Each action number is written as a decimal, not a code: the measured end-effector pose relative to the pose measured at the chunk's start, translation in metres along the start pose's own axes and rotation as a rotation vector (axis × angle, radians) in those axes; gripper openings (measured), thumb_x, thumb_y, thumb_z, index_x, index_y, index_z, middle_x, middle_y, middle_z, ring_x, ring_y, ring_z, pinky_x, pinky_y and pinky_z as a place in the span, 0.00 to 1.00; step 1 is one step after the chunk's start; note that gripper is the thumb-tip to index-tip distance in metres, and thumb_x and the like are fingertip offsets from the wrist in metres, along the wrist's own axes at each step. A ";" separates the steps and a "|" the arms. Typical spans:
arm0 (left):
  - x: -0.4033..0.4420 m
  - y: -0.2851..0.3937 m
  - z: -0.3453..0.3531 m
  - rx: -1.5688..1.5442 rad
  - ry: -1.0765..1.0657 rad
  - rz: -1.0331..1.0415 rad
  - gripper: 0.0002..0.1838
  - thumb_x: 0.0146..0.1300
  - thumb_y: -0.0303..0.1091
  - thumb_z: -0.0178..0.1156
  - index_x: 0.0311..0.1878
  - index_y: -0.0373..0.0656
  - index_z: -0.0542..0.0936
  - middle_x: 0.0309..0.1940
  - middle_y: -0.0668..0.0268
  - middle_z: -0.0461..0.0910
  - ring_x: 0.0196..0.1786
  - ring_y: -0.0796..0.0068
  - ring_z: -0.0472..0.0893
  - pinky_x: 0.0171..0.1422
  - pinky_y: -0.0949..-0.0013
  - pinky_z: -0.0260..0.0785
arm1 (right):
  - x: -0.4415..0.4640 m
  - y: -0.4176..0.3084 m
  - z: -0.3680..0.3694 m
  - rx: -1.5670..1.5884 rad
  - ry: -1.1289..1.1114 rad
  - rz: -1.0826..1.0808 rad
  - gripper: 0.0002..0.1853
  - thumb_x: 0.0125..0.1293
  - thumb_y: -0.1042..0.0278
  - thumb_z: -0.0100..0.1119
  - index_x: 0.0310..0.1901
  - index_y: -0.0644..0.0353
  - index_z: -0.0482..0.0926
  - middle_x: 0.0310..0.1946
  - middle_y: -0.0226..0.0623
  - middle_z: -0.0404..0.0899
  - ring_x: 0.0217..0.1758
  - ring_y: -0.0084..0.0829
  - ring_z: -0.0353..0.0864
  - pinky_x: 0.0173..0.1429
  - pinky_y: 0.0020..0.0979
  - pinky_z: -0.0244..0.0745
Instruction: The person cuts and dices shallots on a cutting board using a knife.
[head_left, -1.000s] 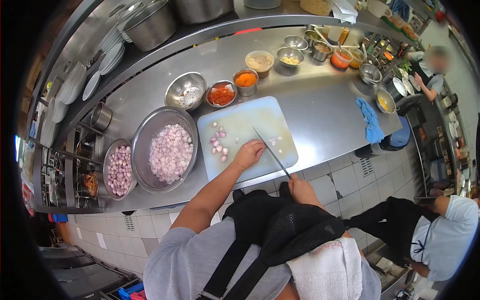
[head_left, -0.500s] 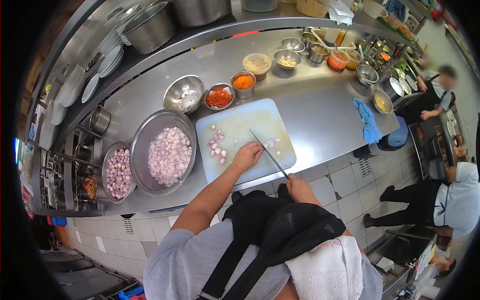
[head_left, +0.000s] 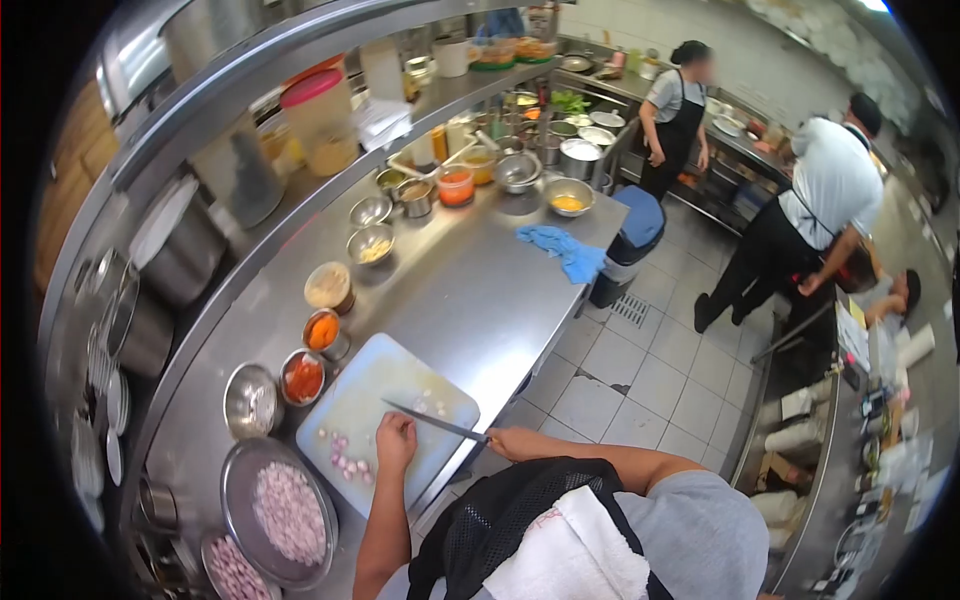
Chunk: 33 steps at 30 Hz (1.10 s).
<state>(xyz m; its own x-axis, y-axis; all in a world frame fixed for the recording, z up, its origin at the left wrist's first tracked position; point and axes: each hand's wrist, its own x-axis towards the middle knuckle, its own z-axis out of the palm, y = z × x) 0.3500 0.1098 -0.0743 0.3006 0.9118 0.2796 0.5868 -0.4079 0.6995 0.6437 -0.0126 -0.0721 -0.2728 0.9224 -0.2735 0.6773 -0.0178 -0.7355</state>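
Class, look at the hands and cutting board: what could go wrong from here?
The left hand, close to the knife in the right hand, might be nicked in a slip. Some small onions lie loose on the cutting board and could roll if knocked. The cutting board lies near the edge of the table; a bump might push it over.

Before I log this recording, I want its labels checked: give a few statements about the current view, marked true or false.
1. The right hand grips the knife. True.
2. The blue cloth lies on the cutting board. False: it lies on the steel counter.
3. The large bowl of cut shallots stands beside the cutting board. True.
4. The left hand is inside the bowl. False: it is over the cutting board.
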 end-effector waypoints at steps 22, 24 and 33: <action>-0.020 -0.007 0.005 0.007 0.041 -0.021 0.07 0.66 0.22 0.69 0.46 0.34 0.89 0.37 0.50 0.88 0.37 0.53 0.88 0.47 0.59 0.81 | -0.041 -0.043 -0.013 -0.025 -0.095 0.059 0.21 0.84 0.55 0.47 0.65 0.62 0.75 0.47 0.61 0.88 0.53 0.60 0.89 0.56 0.58 0.81; -0.018 -0.005 0.000 0.069 0.016 0.103 0.07 0.65 0.21 0.68 0.45 0.35 0.89 0.39 0.51 0.87 0.39 0.49 0.87 0.49 0.57 0.81 | -0.041 -0.043 -0.007 -0.036 -0.085 0.079 0.20 0.84 0.55 0.47 0.64 0.62 0.75 0.46 0.60 0.88 0.52 0.60 0.89 0.56 0.58 0.82; -0.021 -0.003 -0.004 0.040 0.029 0.187 0.06 0.65 0.18 0.67 0.43 0.36 0.87 0.45 0.55 0.86 0.45 0.52 0.86 0.50 0.58 0.80 | -0.049 -0.060 -0.007 -0.147 -0.027 0.142 0.17 0.83 0.57 0.48 0.60 0.60 0.75 0.41 0.58 0.88 0.47 0.60 0.90 0.51 0.58 0.83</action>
<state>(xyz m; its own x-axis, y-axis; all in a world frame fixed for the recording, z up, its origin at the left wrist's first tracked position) 0.3385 0.0922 -0.0796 0.3863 0.8204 0.4215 0.5519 -0.5718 0.6070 0.6211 -0.0545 -0.0101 -0.1841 0.9041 -0.3857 0.8020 -0.0887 -0.5907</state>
